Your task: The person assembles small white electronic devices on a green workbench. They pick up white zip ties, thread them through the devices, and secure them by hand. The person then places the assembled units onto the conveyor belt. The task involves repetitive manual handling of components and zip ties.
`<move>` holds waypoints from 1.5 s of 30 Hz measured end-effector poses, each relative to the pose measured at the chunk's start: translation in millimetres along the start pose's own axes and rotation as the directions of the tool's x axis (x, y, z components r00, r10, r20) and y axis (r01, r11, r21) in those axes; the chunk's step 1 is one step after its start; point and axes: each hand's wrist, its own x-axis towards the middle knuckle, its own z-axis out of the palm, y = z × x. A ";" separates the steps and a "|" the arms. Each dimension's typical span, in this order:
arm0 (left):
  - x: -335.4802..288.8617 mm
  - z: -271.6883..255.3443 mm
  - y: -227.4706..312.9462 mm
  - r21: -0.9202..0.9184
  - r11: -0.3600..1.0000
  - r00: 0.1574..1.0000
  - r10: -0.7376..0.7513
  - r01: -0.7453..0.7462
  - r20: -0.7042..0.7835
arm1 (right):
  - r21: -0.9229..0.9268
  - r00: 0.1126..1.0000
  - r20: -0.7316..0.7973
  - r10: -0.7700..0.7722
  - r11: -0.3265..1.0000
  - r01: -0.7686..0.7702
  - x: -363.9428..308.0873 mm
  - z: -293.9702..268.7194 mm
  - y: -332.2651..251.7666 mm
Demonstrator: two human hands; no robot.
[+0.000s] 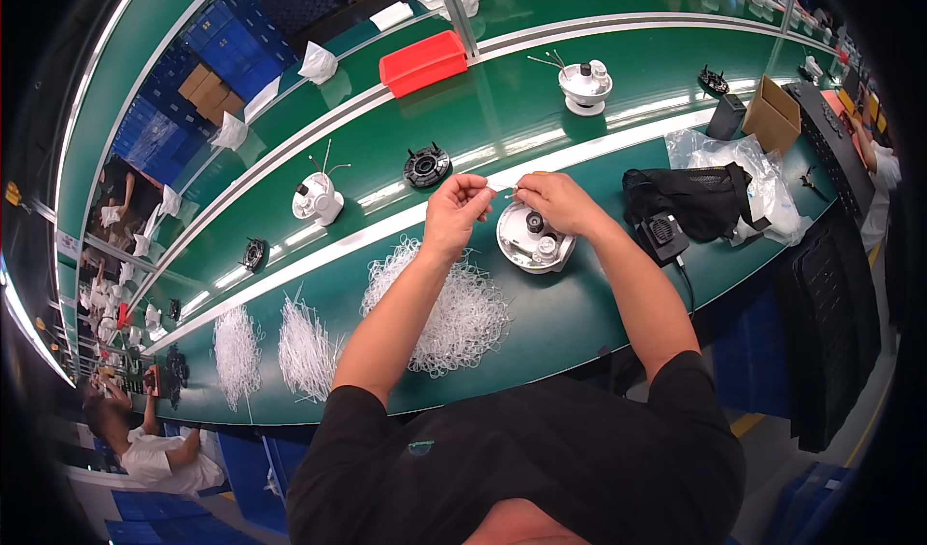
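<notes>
In front of me on the green bench rests a white round camera-like housing (pixel 519 246), its open top showing a black round part. Just above its far rim my right hand (pixel 558 202) pinches a thin white strand (pixel 501 189). My left hand (pixel 458 217) is closed on the other side of that strand, thumb against forefinger. The strand is too small to make out well. Left of the housing, partly behind my left forearm, spreads a big tangled heap of thin white strands (pixel 459 318).
Farther left lie two smaller strand bundles (pixel 307 347) (pixel 237 352). On the green line beyond stand white housings (pixel 317 199) (pixel 585 86), a black ring part (pixel 427 165) and a red bin (pixel 423 63). To the right are a black bag (pixel 681 197), clear plastic and a cardboard box (pixel 772 113). A person sits far left.
</notes>
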 end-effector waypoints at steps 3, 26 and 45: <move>0.2 3.4 -1.5 -0.002 1.000 1.000 0.015 -0.015 0.011 | -0.050 1.000 -0.006 -0.006 0.999 0.006 1.5 -0.2 2.9; 10.9 21.3 -7.6 -0.094 0.989 0.993 -0.116 0.112 -0.037 | 0.265 0.990 -0.103 0.096 0.962 -0.065 -2.6 2.2 11.8; 9.6 33.4 -9.3 -0.124 0.990 0.997 -0.055 0.061 0.052 | -0.064 0.998 0.029 -0.048 0.997 0.050 -1.0 -3.4 3.3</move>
